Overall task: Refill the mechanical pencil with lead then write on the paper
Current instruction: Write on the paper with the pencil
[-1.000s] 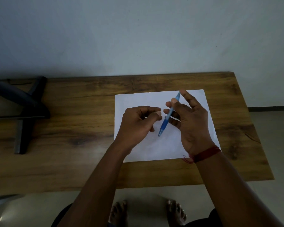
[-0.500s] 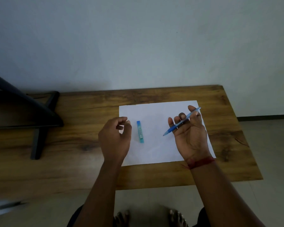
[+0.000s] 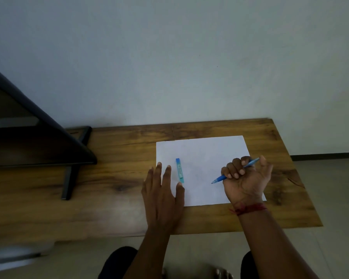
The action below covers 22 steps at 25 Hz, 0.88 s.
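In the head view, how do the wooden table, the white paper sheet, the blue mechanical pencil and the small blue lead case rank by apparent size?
1. wooden table
2. white paper sheet
3. blue mechanical pencil, partly hidden in the right hand
4. small blue lead case, shorter than the pencil

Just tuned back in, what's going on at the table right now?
The person's right hand holds the blue mechanical pencil in curled fingers, its tip angled down over the paper. The left hand rests flat at the paper's left edge, beside the blue lead case lying on the sheet. No writing shows on the paper.
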Each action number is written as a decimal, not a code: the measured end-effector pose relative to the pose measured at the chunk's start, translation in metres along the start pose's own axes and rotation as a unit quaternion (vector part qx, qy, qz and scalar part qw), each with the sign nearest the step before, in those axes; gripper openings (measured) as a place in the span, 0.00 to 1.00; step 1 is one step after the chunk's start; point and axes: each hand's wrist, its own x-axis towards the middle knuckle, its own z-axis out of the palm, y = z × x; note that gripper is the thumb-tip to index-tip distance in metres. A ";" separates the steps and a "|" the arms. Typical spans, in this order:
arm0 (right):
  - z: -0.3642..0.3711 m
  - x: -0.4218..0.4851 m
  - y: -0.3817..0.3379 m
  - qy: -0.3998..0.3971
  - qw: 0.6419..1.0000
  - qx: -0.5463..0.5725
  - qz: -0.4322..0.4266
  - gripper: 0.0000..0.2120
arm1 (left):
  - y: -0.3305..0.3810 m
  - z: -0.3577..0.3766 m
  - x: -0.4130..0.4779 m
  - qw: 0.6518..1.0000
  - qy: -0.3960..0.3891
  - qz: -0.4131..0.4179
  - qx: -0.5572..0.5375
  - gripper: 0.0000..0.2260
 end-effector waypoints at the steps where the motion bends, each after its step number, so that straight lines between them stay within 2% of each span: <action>1: 0.000 0.000 0.000 0.001 1.000 -0.003 0.001 0.23 | 0.000 0.001 0.001 1.000 -0.005 0.009 0.010 0.28; 6: -0.001 0.002 -0.003 0.017 1.000 -0.017 -0.006 0.24 | 0.001 0.006 0.002 0.998 -0.014 0.033 0.045 0.30; 13: -0.002 -0.004 -0.005 0.015 1.000 -0.006 -0.010 0.24 | -0.009 0.002 -0.008 0.999 -0.016 -0.020 0.029 0.32; 19: -0.003 -0.005 -0.003 0.031 0.999 -0.033 0.015 0.23 | -0.009 0.008 -0.009 0.989 -0.056 0.002 0.140 0.34; 22: -0.004 -0.005 -0.007 0.054 0.998 -0.039 0.007 0.21 | -0.010 0.011 -0.009 0.986 -0.058 0.000 0.156 0.34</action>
